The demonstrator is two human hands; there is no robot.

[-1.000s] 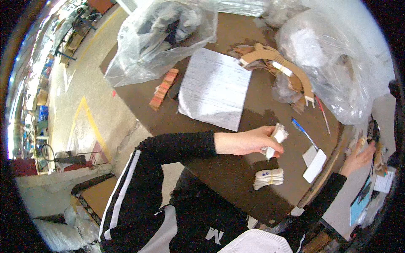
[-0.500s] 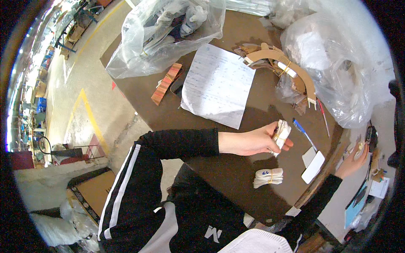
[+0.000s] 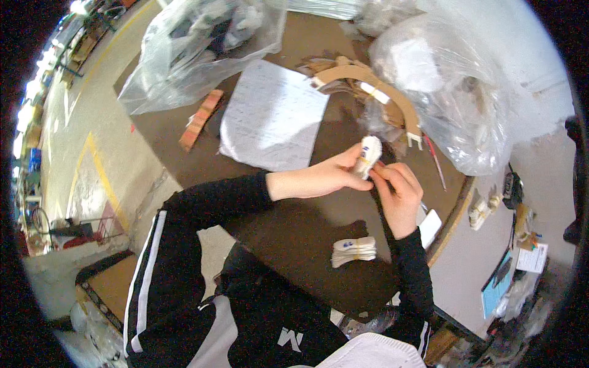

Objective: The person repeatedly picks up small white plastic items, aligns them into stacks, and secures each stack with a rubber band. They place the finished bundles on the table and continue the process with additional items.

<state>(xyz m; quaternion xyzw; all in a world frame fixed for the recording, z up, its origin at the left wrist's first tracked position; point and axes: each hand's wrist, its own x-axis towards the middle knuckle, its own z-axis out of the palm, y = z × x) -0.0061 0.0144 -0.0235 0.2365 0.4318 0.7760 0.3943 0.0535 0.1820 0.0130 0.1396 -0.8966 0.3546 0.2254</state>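
Observation:
My left hand (image 3: 334,173) is closed around a bundle of white strips (image 3: 369,153) with blue handwriting on it, held above the brown table (image 3: 270,214). From the right, my right hand (image 3: 400,195) meets its lower edge with thumb and fingers pinched together. Whether those fingertips grip the strips or something thin at their edge is hard to make out. A second bundle of white strips (image 3: 354,251), banded and marked in blue, lies nearer to me on the table. Partly behind my right hand lies a white tag (image 3: 431,226).
Beyond my hands are a handwritten sheet (image 3: 273,116), a reddish banded bundle (image 3: 201,119), curved cardboard pieces (image 3: 374,80) and a red pen (image 3: 435,161). Clear plastic bags (image 3: 196,58) stand at the back. On the grey side table (image 3: 469,264) lie small pale bundles (image 3: 478,213).
My right hand has come left from the side table to the bundle in my left hand. That bundle has turned, showing its blue writing. The whole view has shifted, moving the table leftward in the picture.

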